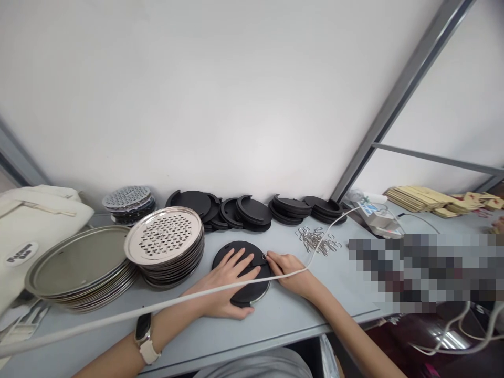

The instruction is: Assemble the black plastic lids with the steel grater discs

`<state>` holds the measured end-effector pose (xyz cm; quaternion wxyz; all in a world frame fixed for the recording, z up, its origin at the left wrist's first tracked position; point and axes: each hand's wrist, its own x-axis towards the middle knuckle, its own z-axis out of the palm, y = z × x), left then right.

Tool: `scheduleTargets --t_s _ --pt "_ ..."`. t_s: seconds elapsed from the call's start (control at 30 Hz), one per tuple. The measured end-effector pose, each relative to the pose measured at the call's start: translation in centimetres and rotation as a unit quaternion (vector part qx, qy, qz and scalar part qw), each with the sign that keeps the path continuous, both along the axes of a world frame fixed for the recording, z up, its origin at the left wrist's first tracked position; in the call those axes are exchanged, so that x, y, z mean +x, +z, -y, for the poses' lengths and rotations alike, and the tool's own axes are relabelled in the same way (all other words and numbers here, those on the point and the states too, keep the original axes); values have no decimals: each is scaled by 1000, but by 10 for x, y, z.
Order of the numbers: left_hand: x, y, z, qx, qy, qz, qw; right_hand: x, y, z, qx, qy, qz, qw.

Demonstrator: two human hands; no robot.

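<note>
A round black disc [242, 247] lies on the table in front of me, with a thin metallic edge showing at its lower right. My left hand [232, 278] rests flat on it, fingers spread, hiding much of its middle. At the disc's right edge, my right hand [289, 270] is closed in a pinch on a small metal hook [264, 257], most of it covered by the fingertips. Just beyond that hand is a loose pile of similar metal hooks [318, 240].
Stacks of black holders [254, 212] line the wall. To the left stand perforated metal discs [164, 236], plain metal plates [82, 262] and a cream bag [35, 236]. A white cable [157, 303] crosses above my forearms. Wooden pieces [417, 198] lie at far right.
</note>
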<state>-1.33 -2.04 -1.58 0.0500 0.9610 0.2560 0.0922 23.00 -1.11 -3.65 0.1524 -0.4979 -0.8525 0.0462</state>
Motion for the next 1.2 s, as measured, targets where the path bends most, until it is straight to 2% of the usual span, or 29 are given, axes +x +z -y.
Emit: scheduleTargets --t_s 0.5,0.8,1.03,1.2 --pt "1 0 1 8 -5 2 1000 -1 -2 0 19 3 -3 1000" --pt "2 -2 0 11 0 16 1000 -5 5 1 -12 -9 -47 999" --pt "1 -1 2 10 9 9 1000 -3 2 2 -12 -13 -67 998" --pt "1 1 3 6 13 -4 1000 -6 7 5 -43 -3 -118 992"
